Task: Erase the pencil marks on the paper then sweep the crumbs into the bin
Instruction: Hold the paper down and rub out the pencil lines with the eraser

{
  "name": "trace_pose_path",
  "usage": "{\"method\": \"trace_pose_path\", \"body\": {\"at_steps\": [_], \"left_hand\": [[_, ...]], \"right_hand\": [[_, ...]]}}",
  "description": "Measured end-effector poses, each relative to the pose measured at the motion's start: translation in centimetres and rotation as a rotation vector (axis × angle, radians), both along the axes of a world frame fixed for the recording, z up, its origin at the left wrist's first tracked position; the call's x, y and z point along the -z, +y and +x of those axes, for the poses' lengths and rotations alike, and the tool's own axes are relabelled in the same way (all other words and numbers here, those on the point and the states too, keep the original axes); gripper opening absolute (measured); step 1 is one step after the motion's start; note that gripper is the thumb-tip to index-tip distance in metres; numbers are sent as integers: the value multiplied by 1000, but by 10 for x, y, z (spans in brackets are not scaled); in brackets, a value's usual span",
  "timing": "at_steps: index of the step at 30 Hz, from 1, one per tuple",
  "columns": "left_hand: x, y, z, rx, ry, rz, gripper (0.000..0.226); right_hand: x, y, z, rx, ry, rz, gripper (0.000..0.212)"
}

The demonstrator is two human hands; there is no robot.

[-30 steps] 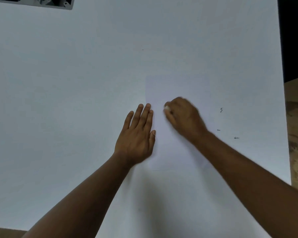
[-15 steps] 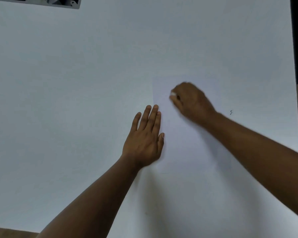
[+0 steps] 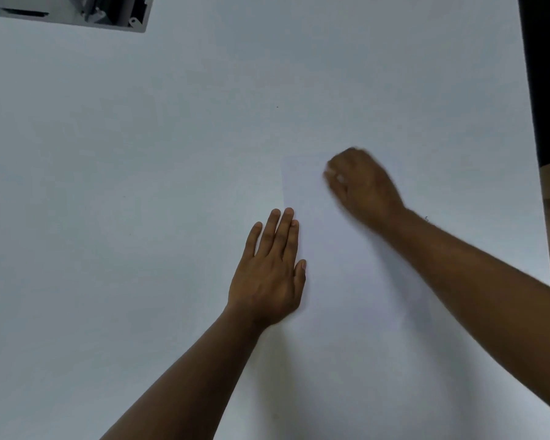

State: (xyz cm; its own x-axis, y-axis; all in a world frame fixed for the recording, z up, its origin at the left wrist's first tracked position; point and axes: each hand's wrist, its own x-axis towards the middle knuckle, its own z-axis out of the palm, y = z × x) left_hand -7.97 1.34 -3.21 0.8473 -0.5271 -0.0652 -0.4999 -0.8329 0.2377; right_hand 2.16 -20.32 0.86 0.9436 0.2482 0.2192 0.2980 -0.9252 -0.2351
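The paper (image 3: 340,249) lies flat on the white table (image 3: 140,217), right of centre, its left edge under my left hand (image 3: 267,274). No pencil marks show on the part of the sheet I can see.

My right hand (image 3: 361,185) has come back down a little from the sheet's upper left corner, where it was half a second ago, after first running up from lower on the page — so I am scrubbing up and down over the top part. It is blurred with motion. I take that to mean the erasing is still going on and the sweeping has not begun. The bin is nowhere in view, and only a tiny dark fleck (image 3: 426,219) shows beside my right wrist.

Right hand: fingers curled tight, pinching a small white eraser (image 3: 340,178) at the fingertips, knuckles up, wrist angled in from the right. Left hand: flat, fingers straight and close together, thumb alongside, pressing the sheet's left edge — half on paper, half on table. A grey fixture (image 3: 77,11) sits at the far left corner.
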Motion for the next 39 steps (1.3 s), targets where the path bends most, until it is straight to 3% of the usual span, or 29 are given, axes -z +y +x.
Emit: {"method": "trace_pose_path", "body": {"at_steps": [4,8,10,12,14,18,24,30,39], "left_hand": [[-1,1,-1,4,4,1,67],[0,1,0,1,-17,-17,67],[0,1,0,-3,-7,-23,67],[0,1,0,-1,-3,-21,67],[0,2,0,2,4,-20,66],[0,2,0,3,18,-27,66],[0,1,0,-2,16,-45,66],[0,2,1,4,39,-35,66],[2,3,2,11,70,-48,66]], "right_hand": [[0,-16,8,170,-98,91,16],[5,43,-19,-91,4,189,13],[6,52,-22,-175,42,163,12],[7,38,-9,-183,-50,52,8],[5,15,10,-73,-144,-31,13],[-1,-3,24,193,-77,31,22],[6,55,-13,-143,101,113,26],[4,3,15,151,-19,63,20],[-9,37,-67,434,46,566,11]]}}
